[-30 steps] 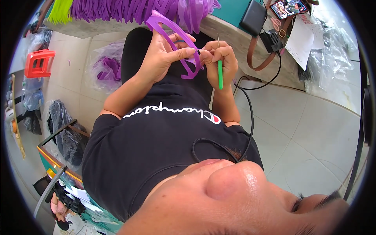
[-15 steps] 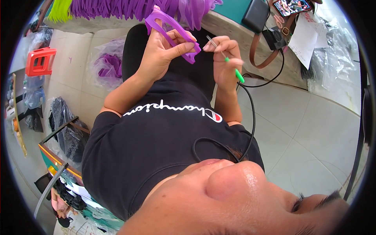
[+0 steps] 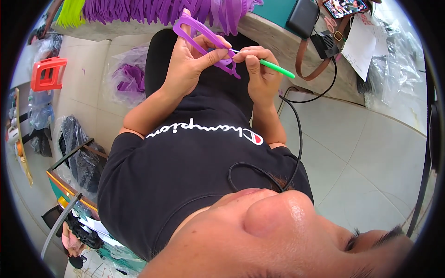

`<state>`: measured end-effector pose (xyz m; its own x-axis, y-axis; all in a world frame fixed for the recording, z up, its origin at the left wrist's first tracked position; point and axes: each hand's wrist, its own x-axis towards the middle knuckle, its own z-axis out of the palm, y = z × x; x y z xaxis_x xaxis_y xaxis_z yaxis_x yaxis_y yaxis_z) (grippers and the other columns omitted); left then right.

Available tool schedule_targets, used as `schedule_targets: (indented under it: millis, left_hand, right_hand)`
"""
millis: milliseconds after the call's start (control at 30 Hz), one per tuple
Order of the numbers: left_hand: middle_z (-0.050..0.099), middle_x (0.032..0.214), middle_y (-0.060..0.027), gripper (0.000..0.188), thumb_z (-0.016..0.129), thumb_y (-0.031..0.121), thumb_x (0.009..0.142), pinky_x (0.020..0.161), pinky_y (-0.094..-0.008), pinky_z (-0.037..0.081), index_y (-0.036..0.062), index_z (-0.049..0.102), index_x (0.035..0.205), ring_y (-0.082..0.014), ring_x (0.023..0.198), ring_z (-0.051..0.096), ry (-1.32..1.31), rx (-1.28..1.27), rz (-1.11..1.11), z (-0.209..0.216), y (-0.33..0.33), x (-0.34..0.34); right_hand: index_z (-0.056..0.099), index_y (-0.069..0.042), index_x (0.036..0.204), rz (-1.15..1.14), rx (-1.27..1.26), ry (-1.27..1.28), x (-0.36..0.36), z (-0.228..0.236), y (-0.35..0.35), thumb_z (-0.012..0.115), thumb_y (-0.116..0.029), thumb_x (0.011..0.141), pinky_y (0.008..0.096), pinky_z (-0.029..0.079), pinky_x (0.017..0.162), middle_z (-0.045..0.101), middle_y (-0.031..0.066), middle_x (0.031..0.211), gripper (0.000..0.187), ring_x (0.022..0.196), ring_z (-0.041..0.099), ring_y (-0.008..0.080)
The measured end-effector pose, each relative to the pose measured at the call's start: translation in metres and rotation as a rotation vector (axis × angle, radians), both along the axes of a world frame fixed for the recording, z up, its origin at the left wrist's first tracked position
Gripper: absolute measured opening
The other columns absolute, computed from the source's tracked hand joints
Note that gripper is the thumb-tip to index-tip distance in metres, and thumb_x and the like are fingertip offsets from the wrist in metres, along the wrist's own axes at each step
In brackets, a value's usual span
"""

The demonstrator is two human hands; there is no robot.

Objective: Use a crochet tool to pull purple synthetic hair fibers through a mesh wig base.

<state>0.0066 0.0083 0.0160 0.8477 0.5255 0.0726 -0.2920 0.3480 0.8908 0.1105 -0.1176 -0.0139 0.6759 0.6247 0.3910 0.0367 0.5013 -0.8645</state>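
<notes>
My left hand point(image 3: 189, 65) grips a purple rubbery, loop-shaped piece point(image 3: 200, 28), with the index finger poking up through its opening and the thumb pinching its lower end. In my right hand point(image 3: 263, 76) is a slim tool with a green handle point(image 3: 278, 69) and a thin metal shaft. Its metal end points left and meets the purple piece beside my left thumb. Whether the tip is a blade or a hook cannot be made out. Both hands are held close together above my lap, just short of the table edge.
Many similar purple pieces point(image 3: 139, 10) lie along the table ahead, with bright green ones point(image 3: 71, 13) at their left. A black box point(image 3: 302, 19), a phone point(image 3: 345, 7), pink scissors point(image 3: 330, 24) and papers point(image 3: 354, 51) lie at the right. A red stool point(image 3: 47, 74) stands left.
The tool has turned in my right hand and moved left, bringing its metal end from apart to the purple piece. My left hand has barely shifted.
</notes>
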Motion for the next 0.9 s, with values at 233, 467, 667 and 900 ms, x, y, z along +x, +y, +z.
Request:
schedule_targets:
  millis: [233,467,667,900]
  left_hand:
    - [0.055,0.104,-0.0140,0.102,0.065,-0.009,0.077,0.082,-0.0291,0.047,0.0168,-0.002,0.148,-0.0160,0.090,0.057,0.014,-0.011,-0.025,0.001,0.000,-0.003]
    - [0.051,0.112,-0.0151,0.116,0.076,-0.002,0.064,0.077,-0.0222,0.043,0.0175,0.000,0.149,-0.0088,0.077,0.053,0.071,-0.333,-0.624,0.016,0.009,-0.015]
    - [0.052,0.109,-0.0145,0.118,0.078,0.000,0.062,0.070,-0.0207,0.045,0.0180,0.000,0.149,-0.0080,0.074,0.053,0.082,-0.302,-0.736,0.027,0.010,-0.035]
    - [0.054,0.114,-0.0104,0.073,0.065,0.013,0.084,0.084,-0.0262,0.044,0.0097,0.024,0.145,-0.0112,0.091,0.056,0.000,0.055,-0.261,0.001,0.012,-0.017]
  right_hand:
    - [0.061,0.000,0.093,-0.388,-0.076,-0.773,0.017,-0.001,0.007,0.056,-0.002,0.089,0.0347,0.053,0.078,0.066,0.0175,0.094,0.006,0.087,0.065,0.0253]
    - [0.061,0.006,0.094,-0.595,-0.022,-0.414,0.073,0.007,0.020,0.056,-0.004,0.091,0.0312,0.054,0.077,0.068,0.0173,0.089,0.012,0.080,0.068,0.0214]
    - [0.061,0.007,0.092,-0.641,0.009,-0.330,0.093,0.006,0.028,0.055,-0.008,0.092,0.0296,0.055,0.074,0.068,0.0167,0.085,0.016,0.077,0.068,0.0201]
    - [0.061,0.006,0.090,0.192,-0.108,-0.204,0.056,0.031,0.002,0.057,-0.012,0.092,0.0310,0.052,0.069,0.066,0.0180,0.087,0.018,0.078,0.063,0.0204]
